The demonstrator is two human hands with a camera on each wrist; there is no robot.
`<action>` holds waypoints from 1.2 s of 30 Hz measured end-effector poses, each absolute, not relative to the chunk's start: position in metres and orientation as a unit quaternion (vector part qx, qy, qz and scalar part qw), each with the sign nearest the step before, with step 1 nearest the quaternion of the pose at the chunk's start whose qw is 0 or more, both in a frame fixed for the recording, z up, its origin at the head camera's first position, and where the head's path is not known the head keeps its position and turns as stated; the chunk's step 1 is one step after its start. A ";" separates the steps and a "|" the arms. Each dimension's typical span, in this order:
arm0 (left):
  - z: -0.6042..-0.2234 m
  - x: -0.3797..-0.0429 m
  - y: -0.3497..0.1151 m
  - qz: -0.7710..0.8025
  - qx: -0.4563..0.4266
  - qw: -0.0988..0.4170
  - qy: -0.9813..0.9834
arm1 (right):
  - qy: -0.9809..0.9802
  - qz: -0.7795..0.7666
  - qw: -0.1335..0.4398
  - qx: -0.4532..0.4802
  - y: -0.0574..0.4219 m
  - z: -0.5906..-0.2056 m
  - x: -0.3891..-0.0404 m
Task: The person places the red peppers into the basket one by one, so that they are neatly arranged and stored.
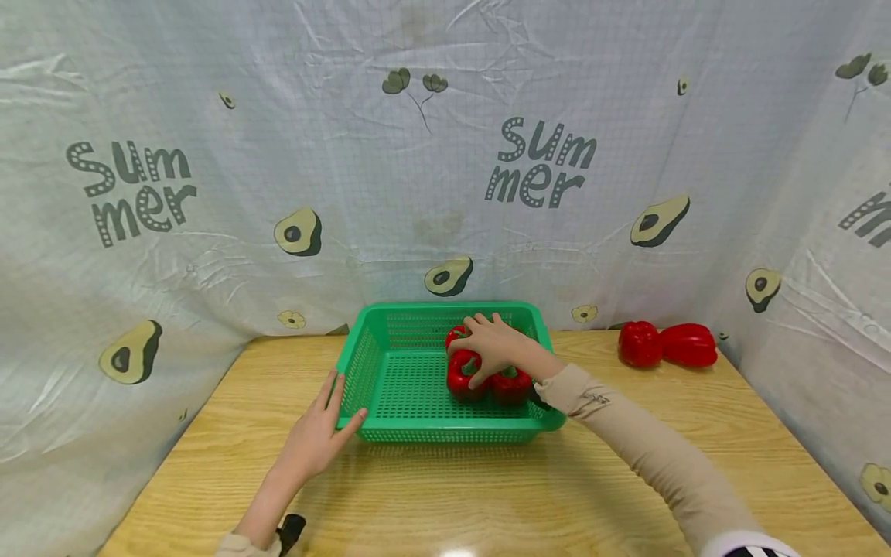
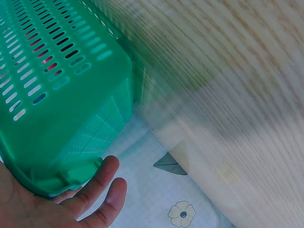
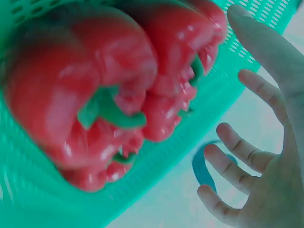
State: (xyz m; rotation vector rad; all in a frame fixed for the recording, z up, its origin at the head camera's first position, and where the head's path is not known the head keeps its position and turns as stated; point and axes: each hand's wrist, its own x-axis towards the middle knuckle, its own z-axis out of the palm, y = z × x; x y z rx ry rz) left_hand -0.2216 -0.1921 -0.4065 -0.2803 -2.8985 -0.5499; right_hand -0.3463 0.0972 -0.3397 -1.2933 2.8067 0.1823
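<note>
A green plastic basket (image 1: 452, 424) with slotted walls stands on the table. Several red bell peppers (image 1: 461, 381) with green stems sit together in its right half. Over them is my right hand (image 1: 493, 344), fingers spread apart and gripping nothing. In the right wrist view a pepper (image 3: 52, 95) fills the near side, and the right hand (image 3: 270, 180) is apart from it. My left hand (image 1: 313, 439) lies at the basket's left front corner, its fingers at the rim. The left wrist view has the left hand's fingers (image 2: 97, 190) extended beside the basket wall (image 2: 109, 71).
Two more red peppers lie on the table at the back right, a rounder one (image 1: 639, 345) and a longer one (image 1: 689, 346). A white curtain (image 1: 348, 193) printed with avocados hangs right behind the wooden table (image 1: 459, 495).
</note>
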 end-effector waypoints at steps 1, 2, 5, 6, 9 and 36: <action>-0.407 -0.222 -0.192 -0.185 -0.095 0.090 -0.974 | 0.906 0.059 0.016 -0.418 0.100 -0.337 -0.346; -0.407 -0.222 -0.192 -0.185 -0.095 0.090 -0.974 | 0.906 0.059 0.009 -0.419 0.103 -0.335 -0.345; -0.407 -0.222 -0.192 -0.186 -0.094 0.092 -0.974 | 0.904 0.064 -0.015 -0.422 0.113 -0.330 -0.344; -0.406 -0.222 -0.192 -0.186 -0.094 0.092 -0.974 | 0.903 0.066 -0.023 -0.423 0.118 -0.329 -0.343; -0.406 -0.221 -0.193 -0.186 -0.096 0.090 -0.974 | 0.900 0.064 -0.046 -0.428 0.131 -0.327 -0.338; -0.408 -0.218 -0.201 -0.186 -0.109 0.085 -0.973 | 0.957 -0.029 -0.219 -0.186 0.303 -0.398 -0.339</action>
